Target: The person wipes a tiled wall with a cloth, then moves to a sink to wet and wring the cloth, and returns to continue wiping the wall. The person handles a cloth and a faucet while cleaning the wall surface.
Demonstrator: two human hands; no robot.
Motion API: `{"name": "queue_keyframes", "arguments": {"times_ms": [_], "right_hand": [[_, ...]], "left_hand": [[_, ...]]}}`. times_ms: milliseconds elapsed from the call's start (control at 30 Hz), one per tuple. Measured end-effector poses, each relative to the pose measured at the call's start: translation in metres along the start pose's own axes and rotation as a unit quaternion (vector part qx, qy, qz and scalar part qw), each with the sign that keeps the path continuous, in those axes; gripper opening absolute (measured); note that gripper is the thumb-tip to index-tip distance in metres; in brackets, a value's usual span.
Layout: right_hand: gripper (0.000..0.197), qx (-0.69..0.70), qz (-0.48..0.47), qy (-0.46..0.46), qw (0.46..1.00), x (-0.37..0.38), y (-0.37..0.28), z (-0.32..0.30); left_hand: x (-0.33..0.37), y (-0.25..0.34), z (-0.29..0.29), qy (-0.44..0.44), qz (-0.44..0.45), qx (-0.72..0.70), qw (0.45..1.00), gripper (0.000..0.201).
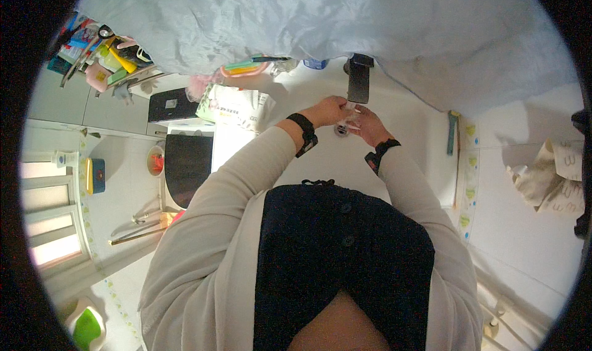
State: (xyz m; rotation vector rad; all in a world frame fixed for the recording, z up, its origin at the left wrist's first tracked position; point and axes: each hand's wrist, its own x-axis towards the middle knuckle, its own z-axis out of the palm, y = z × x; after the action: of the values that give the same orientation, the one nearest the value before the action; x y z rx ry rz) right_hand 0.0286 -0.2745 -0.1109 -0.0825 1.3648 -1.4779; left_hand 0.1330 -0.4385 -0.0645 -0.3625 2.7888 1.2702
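Observation:
Both my hands are close together over a white sink basin point(401, 114), just below a black faucet point(359, 86). My left hand point(331, 110) comes in from the left, its fingers bent inward. Facing it, my right hand point(370, 129) has its fingers curled toward the left one. Between them is a small, whitish, see-through patch point(352, 115); whether it is running water or a clear thing, I cannot tell. Below the fingers shows the round drain point(340, 130). Each wrist wears a black strap with a small dark device.
Left of the basin stand a white and green soft package point(234, 106) and a black box point(172, 106). Behind are a blue container point(315, 64) and pastel-coloured items point(246, 66). A pale cloth point(277, 18) hangs across the back. A green-handled brush point(452, 132) lies along the right edge.

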Motion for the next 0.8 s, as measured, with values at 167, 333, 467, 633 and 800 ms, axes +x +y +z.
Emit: {"name": "queue_keyframes", "arguments": {"times_ms": [167, 333, 467, 633, 800], "right_hand": [[0.029, -0.244, 0.038, -0.13, 0.96, -0.002, -0.009, 0.011], [0.042, -0.586, -0.15, -0.26, 0.753, -0.001, 0.027, 0.032], [0.032, -0.657, -0.165, -0.373, 0.634, 0.003, 0.067, 0.053], [0.016, -0.71, -0.12, -0.374, 0.585, 0.004, 0.049, 0.0], [0.016, -0.783, 0.024, -0.311, 0.537, 0.0, 0.012, -0.077]], "left_hand": [[-0.003, -0.019, 0.01, -0.213, -0.044, 0.166, 0.962, 0.036], [-0.017, -0.084, 0.029, -0.162, -0.13, 0.232, 0.95, 0.034], [-0.02, -0.133, 0.041, -0.137, -0.054, 0.257, 0.955, 0.034], [-0.016, -0.131, 0.034, -0.134, -0.088, 0.229, 0.96, 0.036], [-0.024, -0.113, 0.024, -0.125, -0.146, 0.165, 0.967, 0.044]]}}
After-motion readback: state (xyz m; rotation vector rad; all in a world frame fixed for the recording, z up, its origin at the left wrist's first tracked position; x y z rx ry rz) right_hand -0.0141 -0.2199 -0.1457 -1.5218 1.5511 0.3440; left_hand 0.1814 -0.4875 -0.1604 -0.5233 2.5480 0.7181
